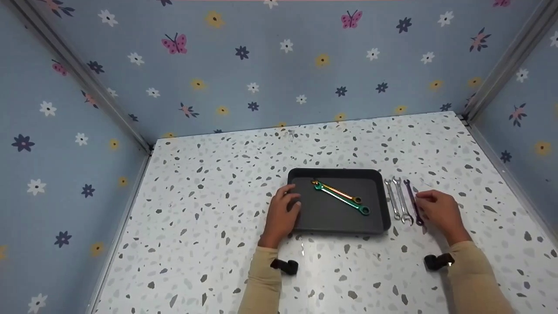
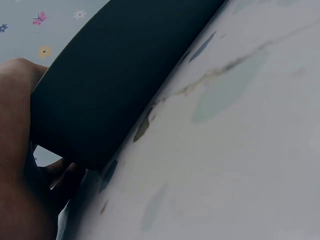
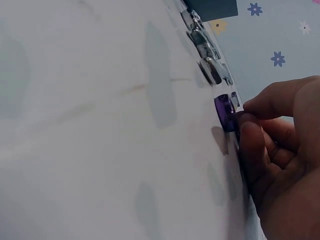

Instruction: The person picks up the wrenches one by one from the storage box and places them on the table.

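Note:
My left hand grips the left side of a dark grey tray, with fingers at its rim; the left wrist view shows the tray's outer wall against this hand. Inside the tray a green combination wrench and a gold-orange wrench lie slanted side by side. My right hand has bent fingers, with fingertips right at a purple wrench lying on the table. In the right wrist view, thumb and forefinger meet beside its purple end; I cannot tell whether they pinch it.
Silver wrenches lie in a row between the tray's right side and the purple wrench. Everything stands on a white speckled table. Blue flower-patterned panels enclose the back and both sides.

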A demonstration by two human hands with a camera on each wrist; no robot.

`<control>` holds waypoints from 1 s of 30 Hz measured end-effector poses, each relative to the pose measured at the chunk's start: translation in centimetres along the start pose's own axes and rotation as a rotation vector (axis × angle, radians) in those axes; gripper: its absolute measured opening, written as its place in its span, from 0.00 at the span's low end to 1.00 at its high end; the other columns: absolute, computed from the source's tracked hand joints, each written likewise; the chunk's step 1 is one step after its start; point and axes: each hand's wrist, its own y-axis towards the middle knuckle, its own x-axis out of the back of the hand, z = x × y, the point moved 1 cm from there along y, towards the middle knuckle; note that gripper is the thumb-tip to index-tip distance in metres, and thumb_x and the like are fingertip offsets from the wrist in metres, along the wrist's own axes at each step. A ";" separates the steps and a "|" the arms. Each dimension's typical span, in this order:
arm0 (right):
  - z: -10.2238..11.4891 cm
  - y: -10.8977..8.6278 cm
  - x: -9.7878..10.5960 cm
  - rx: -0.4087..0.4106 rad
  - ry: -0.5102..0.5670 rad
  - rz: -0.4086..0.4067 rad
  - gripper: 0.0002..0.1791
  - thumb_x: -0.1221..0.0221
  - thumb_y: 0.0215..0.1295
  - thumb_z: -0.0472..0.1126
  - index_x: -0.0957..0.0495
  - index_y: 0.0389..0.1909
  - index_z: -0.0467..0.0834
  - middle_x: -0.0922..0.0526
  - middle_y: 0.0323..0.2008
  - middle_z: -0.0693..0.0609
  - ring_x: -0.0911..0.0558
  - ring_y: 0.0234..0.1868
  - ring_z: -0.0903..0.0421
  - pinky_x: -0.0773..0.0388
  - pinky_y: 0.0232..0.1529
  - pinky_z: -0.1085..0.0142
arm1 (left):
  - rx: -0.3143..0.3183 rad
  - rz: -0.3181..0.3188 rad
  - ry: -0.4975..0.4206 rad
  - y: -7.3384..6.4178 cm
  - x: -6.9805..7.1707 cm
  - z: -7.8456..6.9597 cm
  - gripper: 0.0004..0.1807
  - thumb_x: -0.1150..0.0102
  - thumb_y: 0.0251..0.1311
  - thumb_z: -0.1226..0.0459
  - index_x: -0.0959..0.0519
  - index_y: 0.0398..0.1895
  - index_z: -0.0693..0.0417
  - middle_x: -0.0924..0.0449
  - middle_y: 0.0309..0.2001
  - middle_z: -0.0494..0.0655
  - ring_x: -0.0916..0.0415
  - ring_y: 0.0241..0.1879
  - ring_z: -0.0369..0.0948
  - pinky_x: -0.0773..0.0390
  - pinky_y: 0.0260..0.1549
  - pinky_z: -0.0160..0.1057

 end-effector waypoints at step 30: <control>0.7 -1.4 -0.5 -0.066 0.049 0.093 0.28 0.49 0.76 0.50 0.32 0.67 0.36 0.24 0.57 0.37 0.24 0.53 0.46 0.29 0.52 0.57 | -0.042 -0.015 -0.017 0.0 0.1 -0.1 0.13 0.41 0.68 0.64 0.17 0.53 0.57 0.31 0.68 0.42 0.38 0.70 0.44 0.39 0.69 0.47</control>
